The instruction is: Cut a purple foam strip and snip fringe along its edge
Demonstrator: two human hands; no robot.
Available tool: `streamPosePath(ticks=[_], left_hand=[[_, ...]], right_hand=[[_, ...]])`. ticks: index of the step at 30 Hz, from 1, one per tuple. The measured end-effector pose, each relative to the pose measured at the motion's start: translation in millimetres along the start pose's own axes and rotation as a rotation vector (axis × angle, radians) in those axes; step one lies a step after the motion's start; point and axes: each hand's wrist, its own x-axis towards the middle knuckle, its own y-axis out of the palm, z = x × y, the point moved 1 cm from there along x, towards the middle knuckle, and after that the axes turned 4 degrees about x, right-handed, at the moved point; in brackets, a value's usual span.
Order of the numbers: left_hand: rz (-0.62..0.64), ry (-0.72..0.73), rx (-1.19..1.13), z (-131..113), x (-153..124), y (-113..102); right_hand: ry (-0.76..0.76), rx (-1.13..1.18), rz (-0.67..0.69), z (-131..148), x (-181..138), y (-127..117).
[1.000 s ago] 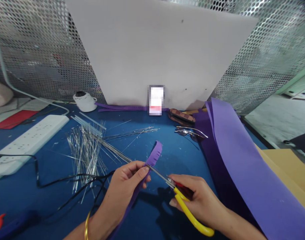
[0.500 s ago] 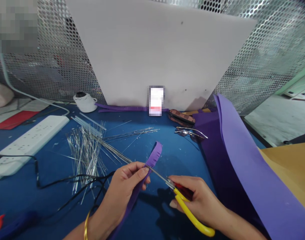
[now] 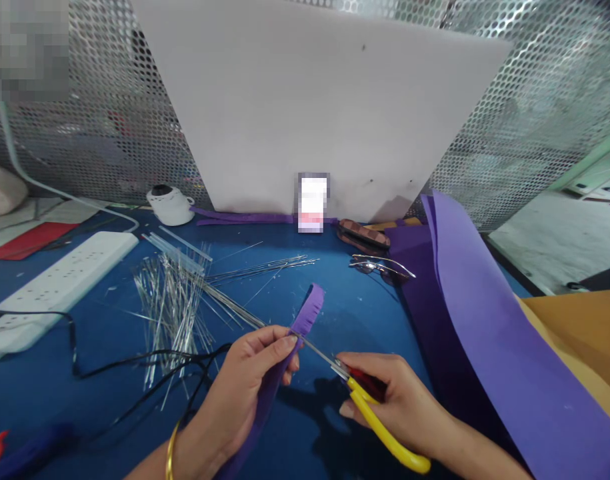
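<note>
A purple strip (image 3: 311, 312) is pinched between the thumb and fingers of my left hand (image 3: 262, 363). Its upper end, with a row of small cuts along one edge, stands up past my fingertips and curls over; the rest hangs down below the hand. My right hand (image 3: 395, 393) is wrapped around yellow-handled scissors (image 3: 385, 430). A dark red part shows under its fingers. The blades point up and left and meet the strip's edge right beside my left thumb; their tips are hidden there.
Thin metal wires (image 3: 172, 313) lie in a heap at left, near black cables and a white power strip (image 3: 59, 287). Sunglasses (image 3: 382, 265), a checked case (image 3: 363, 235) and a phone (image 3: 312, 203) are at the back. Large purple sheets (image 3: 485, 300) stand at right.
Both hands stay almost in place, with the scissor blades still at the strip. The upright purple sheet at right has shifted slightly.
</note>
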Motion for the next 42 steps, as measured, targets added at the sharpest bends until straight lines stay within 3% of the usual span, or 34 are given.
streamPosePath(ticks=[42], left_hand=[[-0.014, -0.015, -0.017, -0.8, 0.5, 1.2]], right_hand=[[0.031, 0.032, -0.016, -2.2, 1.4, 2.4]])
